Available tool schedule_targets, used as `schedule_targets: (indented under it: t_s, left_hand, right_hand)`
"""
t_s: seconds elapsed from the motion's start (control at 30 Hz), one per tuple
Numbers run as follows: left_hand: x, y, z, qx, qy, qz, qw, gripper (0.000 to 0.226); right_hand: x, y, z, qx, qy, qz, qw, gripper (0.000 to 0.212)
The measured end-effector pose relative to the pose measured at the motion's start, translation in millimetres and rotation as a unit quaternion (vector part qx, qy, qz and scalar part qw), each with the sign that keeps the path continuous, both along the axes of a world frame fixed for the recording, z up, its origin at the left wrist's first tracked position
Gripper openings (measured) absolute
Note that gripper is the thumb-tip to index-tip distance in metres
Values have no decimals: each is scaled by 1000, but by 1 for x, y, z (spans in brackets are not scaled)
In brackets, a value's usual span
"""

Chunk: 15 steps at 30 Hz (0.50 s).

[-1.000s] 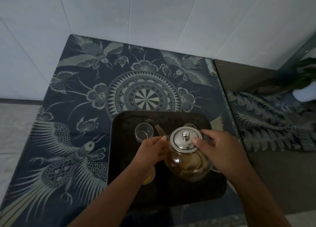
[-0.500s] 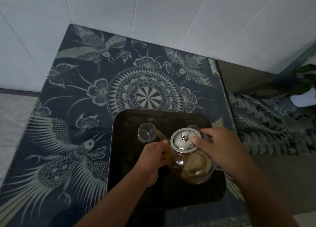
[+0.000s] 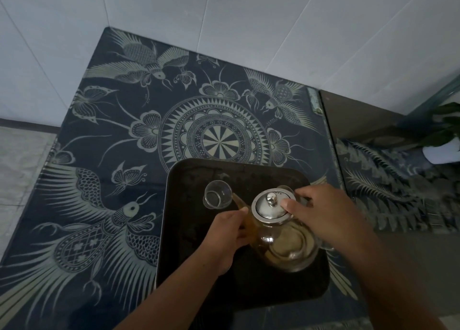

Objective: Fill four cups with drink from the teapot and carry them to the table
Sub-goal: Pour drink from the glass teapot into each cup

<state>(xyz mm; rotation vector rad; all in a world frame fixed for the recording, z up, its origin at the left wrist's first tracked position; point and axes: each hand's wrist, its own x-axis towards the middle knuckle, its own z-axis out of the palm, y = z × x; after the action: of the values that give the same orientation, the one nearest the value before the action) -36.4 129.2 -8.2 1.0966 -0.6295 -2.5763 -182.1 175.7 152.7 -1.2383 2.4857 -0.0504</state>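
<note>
A glass teapot (image 3: 286,245) with amber drink and a steel lid (image 3: 270,206) stands on a dark tray (image 3: 189,178). My right hand (image 3: 328,217) holds the pot from its right side, with the thumb pressed on the lid; the handle is hidden under the hand. Curled round something small by the spout is my left hand (image 3: 227,237). It looks like a cup but is mostly hidden. An empty glass cup (image 3: 217,197) stands just beyond the spout tip. The rim of another cup (image 3: 283,188) shows behind the lid.
The tray lies on a dark blue table (image 3: 99,155) patterned with birds and flowers, set against a white tiled wall. A lower surface to the right carries a potted plant (image 3: 443,130). Pale floor (image 3: 20,160) shows at the left.
Both hands keep their hold. The pot leans a little more towards my left hand, and my view has shifted slightly.
</note>
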Motion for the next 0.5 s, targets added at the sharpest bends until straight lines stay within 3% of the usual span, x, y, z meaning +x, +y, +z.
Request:
schedule_targets:
  t_s: [0.13,0.5]
  left_hand:
    - [0,0,0,9,-1,-7,1000,33]
    - [-2,-4,-4,32,3,-3,999,32]
  right_hand:
    - [0,-8,3,29,3,5,1000,40]
    - [2,-24,4,34,12,17,999,60]
